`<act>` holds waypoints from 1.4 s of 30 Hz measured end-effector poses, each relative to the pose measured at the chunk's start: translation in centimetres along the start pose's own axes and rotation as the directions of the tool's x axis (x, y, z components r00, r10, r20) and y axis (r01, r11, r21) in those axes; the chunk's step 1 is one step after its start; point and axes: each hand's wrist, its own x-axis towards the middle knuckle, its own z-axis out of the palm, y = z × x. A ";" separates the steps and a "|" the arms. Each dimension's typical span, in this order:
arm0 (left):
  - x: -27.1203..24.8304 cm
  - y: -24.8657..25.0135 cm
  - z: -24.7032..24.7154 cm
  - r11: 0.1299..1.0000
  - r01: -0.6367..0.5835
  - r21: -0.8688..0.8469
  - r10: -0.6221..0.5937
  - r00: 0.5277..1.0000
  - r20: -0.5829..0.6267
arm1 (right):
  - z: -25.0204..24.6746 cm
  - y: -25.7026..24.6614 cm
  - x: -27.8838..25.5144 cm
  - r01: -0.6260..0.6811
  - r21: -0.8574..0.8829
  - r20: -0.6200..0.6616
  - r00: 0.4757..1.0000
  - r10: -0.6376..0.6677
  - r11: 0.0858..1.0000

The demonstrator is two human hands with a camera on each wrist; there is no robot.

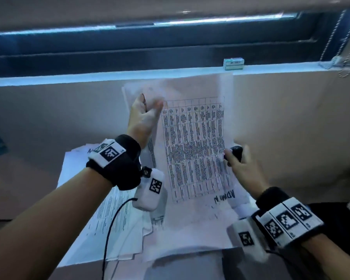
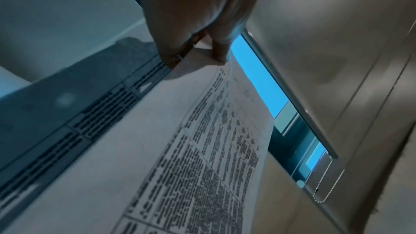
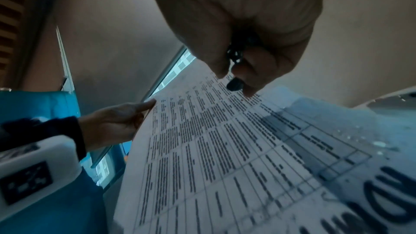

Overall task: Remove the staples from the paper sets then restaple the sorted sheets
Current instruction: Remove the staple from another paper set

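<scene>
A printed sheet point(image 1: 194, 142) with a table and the handwritten word "ADMIN" is lifted off the desk, tilted up toward the window. My left hand point(image 1: 150, 106) pinches its far left corner, and the left wrist view shows thumb and fingers point(image 2: 216, 52) closed on the sheet's point(image 2: 157, 149) edge. My right hand point(image 1: 230, 156) grips a small black tool point(image 1: 236, 153) at the sheet's right edge. In the right wrist view the tool's point(image 3: 235, 84) tip sits just above the sheet point(image 3: 225, 149). I cannot see any staple.
More loose printed sheets point(image 1: 101, 199) lie spread on the desk under and left of the lifted one. A small box point(image 1: 233, 64) stands on the window ledge point(image 1: 89, 77) behind. Blind cords point(image 1: 348, 63) hang at the far right.
</scene>
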 end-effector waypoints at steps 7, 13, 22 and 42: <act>0.8 2.9 -0.6 0.987 -0.160 0.019 0.159 0.987 0.017 | -0.9 -2.1 1.3 -0.045 0.182 0.101 0.994 0.027 0.982; 0.8 4.8 -1.1 0.979 -0.203 0.009 0.202 0.977 0.071 | -3.2 -5.7 3.2 0.167 0.318 -0.117 0.984 -0.136 0.933; 1.4 5.3 -4.2 0.975 -0.198 0.102 0.192 0.980 0.057 | -5.5 -8.5 5.0 0.220 0.447 -0.040 0.973 -0.226 0.867; 2.2 12.0 1.3 0.115 -0.436 0.893 0.438 0.829 0.348 | -3.2 -10.0 5.2 0.305 0.677 -0.128 0.945 -0.301 0.670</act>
